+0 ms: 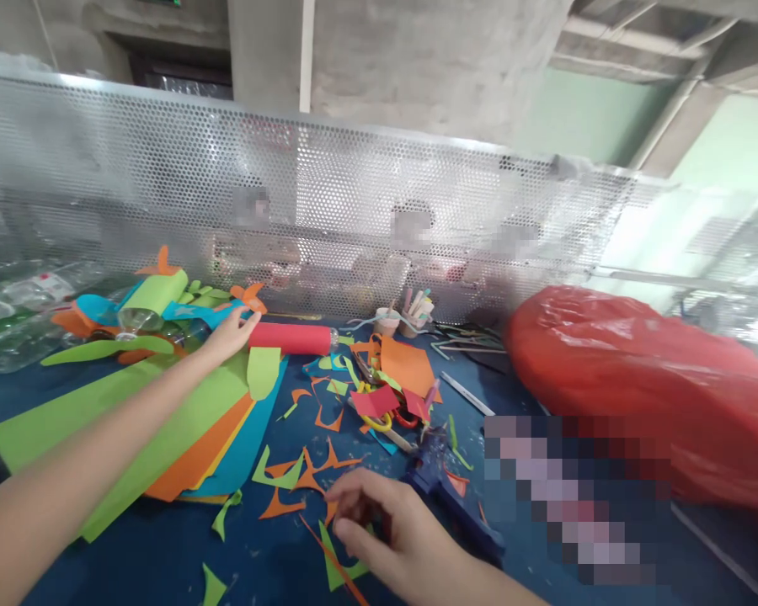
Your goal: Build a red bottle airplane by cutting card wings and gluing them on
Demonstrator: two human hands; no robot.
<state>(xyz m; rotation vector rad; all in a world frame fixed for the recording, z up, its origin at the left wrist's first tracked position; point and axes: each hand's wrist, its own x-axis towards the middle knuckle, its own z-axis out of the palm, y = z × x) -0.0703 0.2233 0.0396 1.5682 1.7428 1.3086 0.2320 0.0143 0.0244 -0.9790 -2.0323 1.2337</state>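
taking the yellow-handled scissors (pixel 382 418) as the middle of the clock: between nine and ten, clear bottles (pixel 31 295) lie in a heap. at ten, a green paper-wrapped model (pixel 157 292) with blue and orange pieces, and at nine, a fan of coloured sheets (pixel 126 412) on the blue table (pixel 152 564).

and here's my left hand (pixel 232 331), also at ten, arm stretched right across those sheets! fingertips at the left end of the red tube (pixel 296 339); whether they're pinching it or just resting there, i can't tell. the tube lies on its side at ten, just in from my hand, clear plastic showing at its right end, a green flap (pixel 264 374) below it. i'd call this the handling step, a paper-crafting stage by the look of it; lifting the tube would call for fingers wrapped round its body, clear of that flap.

over to eight: orange and green offcuts (pixel 309 471), strewn about. at six, my right hand (pixel 395 522), loosely curled, thumb and finger a little apart, nothing visible in the grip. cups of markers (pixel 417 320) at one, the blue glue gun (pixel 445 488) between four and five, just beside my right hand, and the big red bag (pixel 637 362) at three.
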